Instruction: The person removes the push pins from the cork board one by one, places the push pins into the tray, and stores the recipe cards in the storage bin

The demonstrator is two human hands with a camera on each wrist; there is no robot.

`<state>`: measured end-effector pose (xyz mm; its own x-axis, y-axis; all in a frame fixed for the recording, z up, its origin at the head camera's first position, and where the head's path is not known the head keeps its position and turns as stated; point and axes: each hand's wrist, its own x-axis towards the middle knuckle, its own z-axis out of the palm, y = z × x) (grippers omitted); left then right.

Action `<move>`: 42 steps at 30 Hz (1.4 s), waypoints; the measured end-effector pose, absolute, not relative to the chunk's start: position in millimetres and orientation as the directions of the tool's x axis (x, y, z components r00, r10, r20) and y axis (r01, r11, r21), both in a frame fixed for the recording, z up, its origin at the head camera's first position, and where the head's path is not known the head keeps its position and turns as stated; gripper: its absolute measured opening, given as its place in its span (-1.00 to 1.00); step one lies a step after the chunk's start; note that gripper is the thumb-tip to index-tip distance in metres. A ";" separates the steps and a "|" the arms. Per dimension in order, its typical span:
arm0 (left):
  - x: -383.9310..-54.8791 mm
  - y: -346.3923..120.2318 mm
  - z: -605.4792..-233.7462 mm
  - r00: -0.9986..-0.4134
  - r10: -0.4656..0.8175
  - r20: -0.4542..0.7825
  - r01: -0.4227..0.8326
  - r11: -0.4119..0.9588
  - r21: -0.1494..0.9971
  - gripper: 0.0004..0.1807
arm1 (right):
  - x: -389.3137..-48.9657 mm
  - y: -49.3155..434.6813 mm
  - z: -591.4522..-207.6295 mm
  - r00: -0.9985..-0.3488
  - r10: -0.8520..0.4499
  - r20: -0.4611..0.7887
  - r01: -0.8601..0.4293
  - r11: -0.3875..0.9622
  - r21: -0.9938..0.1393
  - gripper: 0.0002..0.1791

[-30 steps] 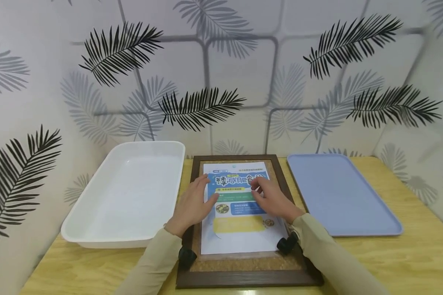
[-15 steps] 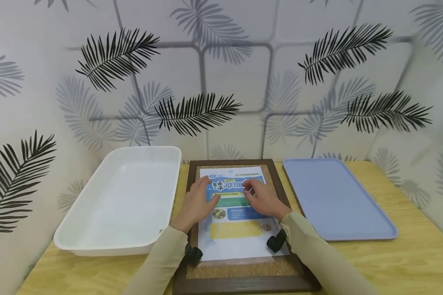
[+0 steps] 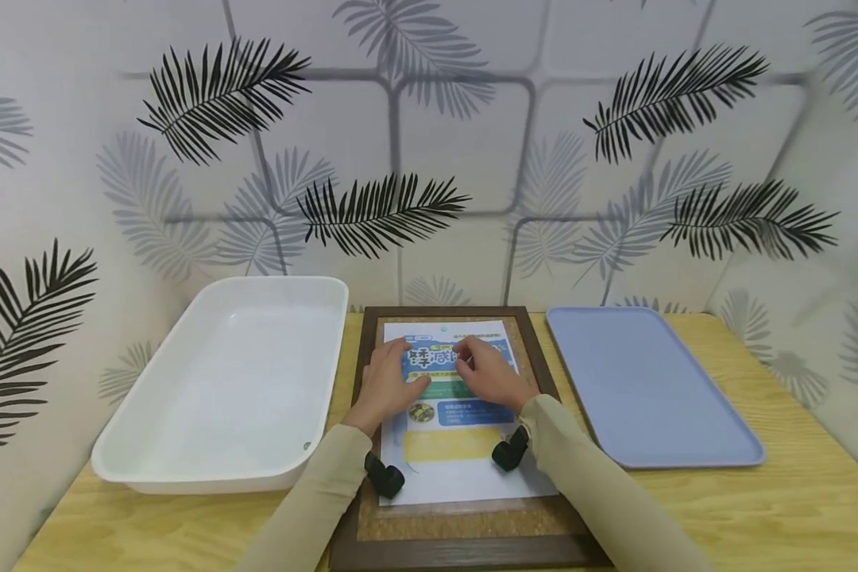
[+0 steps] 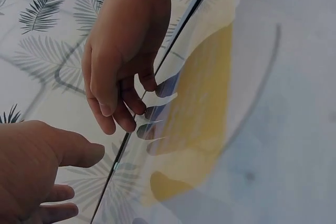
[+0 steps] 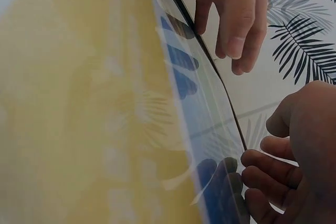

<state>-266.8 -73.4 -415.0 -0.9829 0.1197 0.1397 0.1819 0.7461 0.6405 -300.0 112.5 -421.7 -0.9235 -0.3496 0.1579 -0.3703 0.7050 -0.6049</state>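
A printed sheet (image 3: 465, 477) with blue, green and yellow blocks and Chinese characters lies within a dark brown wooden frame (image 3: 472, 554) over a cork backing (image 3: 465, 524). The surface over the print mirrors fingers in both wrist views, so it looks glossy and clear. At the sheet's upper left, my left hand (image 3: 384, 387) is spread, thumb pointing inward. My right hand (image 3: 492, 375) is over the blue title with loosely bent fingers. In the right wrist view, the right hand's fingertips (image 5: 257, 158) meet their reflections on the surface. Nothing shows gripped in either hand.
A deep white tray (image 3: 218, 477) stands left of the frame. On the right lies a shallow blue-lavender tray (image 3: 658, 381). Both are on a wood-grain table (image 3: 772, 516), against a wall (image 3: 457, 151) with a leaf pattern.
My right hand has moved left across the title, closer to the left hand. The left hand stays near the same spot on the sheet. The head view has shifted slightly.
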 end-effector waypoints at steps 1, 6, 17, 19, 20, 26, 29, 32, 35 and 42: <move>-268.3 -73.4 -415.3 -0.983 0.118 0.141 0.181 0.748 0.639 -0.31 | -301.8 111.9 -421.3 -0.927 -0.342 0.153 -0.362 0.712 -0.602 -0.72; -276.1 -72.8 -415.1 -0.979 0.119 0.165 0.198 0.754 0.627 -0.28 | -314.9 111.2 -421.5 -0.943 -0.303 0.139 -0.326 0.746 -0.581 -0.71; -283.4 -67.0 -425.0 -0.983 0.121 0.137 0.181 0.752 0.633 -0.30 | -333.0 106.3 -424.2 -0.969 -0.240 0.057 -0.232 0.804 -0.548 -0.69; -285.4 -66.0 -425.3 -0.984 0.125 0.127 0.177 0.764 0.620 -0.30 | -336.3 106.4 -423.8 -0.969 -0.241 0.049 -0.229 0.817 -0.528 -0.67; -286.8 -65.6 -424.7 -0.983 0.129 0.131 0.182 0.769 0.613 -0.30 | -338.2 106.7 -422.5 -0.970 -0.238 0.046 -0.227 0.824 -0.519 -0.65; -295.7 -64.9 -420.2 -0.980 0.136 0.147 0.197 0.788 0.583 -0.29 | -350.5 107.0 -415.7 -0.975 -0.218 0.038 -0.210 0.861 -0.464 -0.61; -298.5 -65.2 -421.1 -0.982 0.134 0.135 0.188 0.793 0.580 -0.31 | -356.9 105.1 -417.1 -0.974 -0.223 0.025 -0.213 0.881 -0.422 -0.62; -302.1 -65.9 -423.7 -0.981 0.133 0.139 0.189 0.802 0.567 -0.35 | -363.1 101.8 -419.1 -0.976 -0.215 0.040 -0.213 0.892 -0.399 -0.64; -305.3 -67.2 -426.2 -0.981 0.126 0.145 0.186 0.810 0.556 -0.38 | -368.2 97.2 -420.4 -0.980 -0.193 0.044 -0.194 0.894 -0.405 -0.63; -308.4 -65.5 -428.2 -0.982 0.139 0.131 0.189 0.804 0.564 -0.40 | -370.6 92.6 -420.8 -0.989 -0.142 0.035 -0.144 0.908 -0.393 -0.65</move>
<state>-308.4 -65.5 -428.2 -0.9816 0.1388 0.1311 0.1890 0.8041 0.5637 -370.6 92.6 -420.8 -0.9893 -0.1418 0.0350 -0.1441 0.9081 -0.3932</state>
